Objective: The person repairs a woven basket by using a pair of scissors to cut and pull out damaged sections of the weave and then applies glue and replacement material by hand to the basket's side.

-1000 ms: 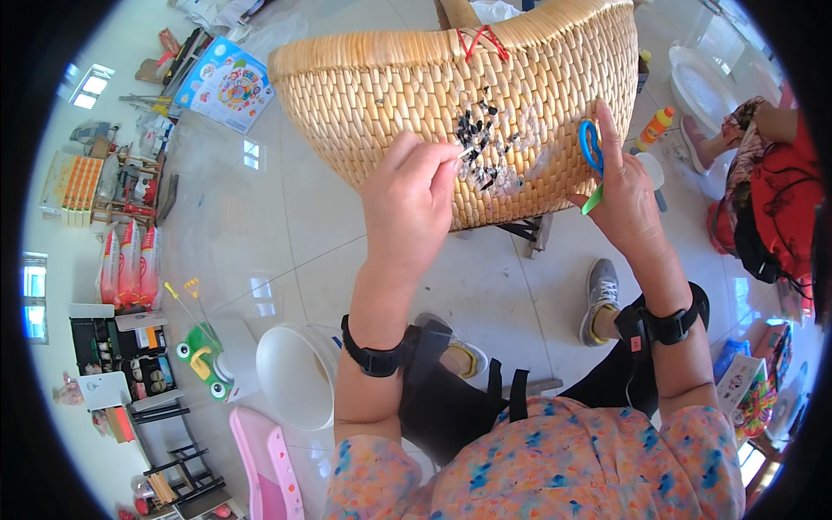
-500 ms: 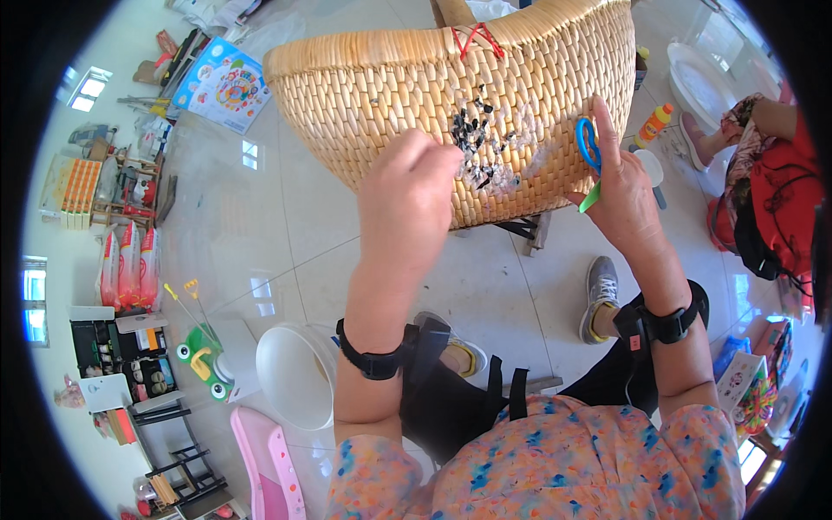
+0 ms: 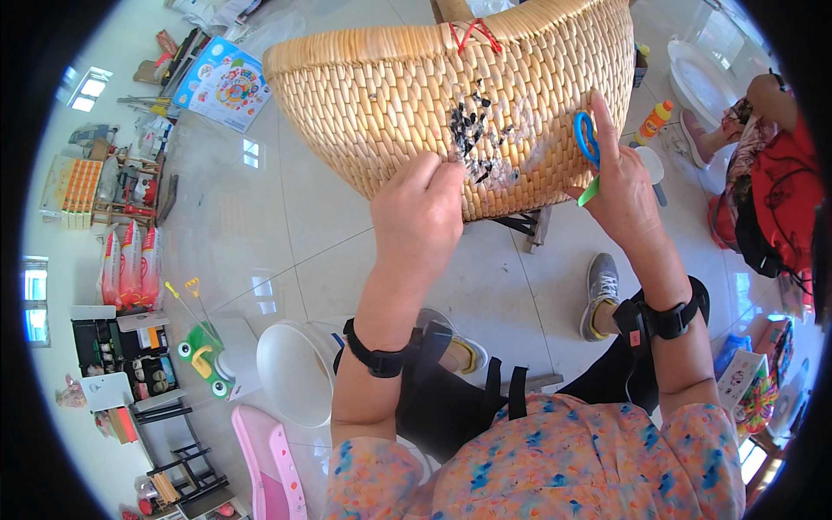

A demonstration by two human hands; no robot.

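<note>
A large woven straw basket [image 3: 390,104] stands tilted in front of me, its side toward me and a red cord [image 3: 475,36] laced at its rim. Black and whitish strips [image 3: 475,134] stick out of the weave in a patch at its middle. My left hand [image 3: 420,212] is pinched at the lower left of this patch; its fingertips hide whatever they hold. Scissors with a blue loop handle [image 3: 586,139] and a green part [image 3: 589,191] sit in my right hand [image 3: 620,186]. That hand rests by the basket's right side, index finger stretched up along the weave.
A white bucket [image 3: 295,373] and a pink plastic piece [image 3: 264,459] stand at lower left. Beyond the basket's right side are an orange bottle [image 3: 654,121] and a white basin [image 3: 698,82]. Another person in red [image 3: 784,191] sits at far right. Shelves with goods line the left wall.
My left hand has moved slightly down and right, its fingertips lower on the strip patch. The basket has shifted up a little. My right hand keeps the scissors in nearly the same place.
</note>
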